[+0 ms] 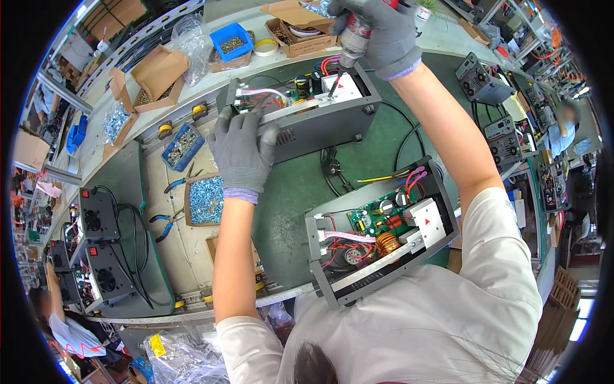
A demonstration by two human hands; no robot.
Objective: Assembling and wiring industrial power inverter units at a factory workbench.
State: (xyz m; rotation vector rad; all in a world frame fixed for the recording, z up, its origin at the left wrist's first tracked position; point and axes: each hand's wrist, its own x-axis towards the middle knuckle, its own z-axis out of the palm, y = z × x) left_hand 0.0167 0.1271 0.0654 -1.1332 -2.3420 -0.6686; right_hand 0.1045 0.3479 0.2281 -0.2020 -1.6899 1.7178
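My right hand (391, 43), in a grey glove, is closed around a red and dark power screwdriver (355, 41). Its bit slants down to a white plate (350, 89) inside an open grey metal case (320, 133). Whether the tip sits on a screw is too small to tell. Over the left end of that case lies my gloved left hand (242, 150), fingers across the edge and thumb on the near wall. Red wires and electronic parts show inside the case. Closer to me stands a second open case (384, 240) with a green circuit board and a copper coil.
A blue bin of screws (182, 146), a box of blue screws (205, 200) and pliers (167, 225) lie to the left. Finished-looking units (105, 272) with cables stand farther left. Behind are cardboard boxes (158, 80) and a blue tray (231, 42). Other people work at both sides.
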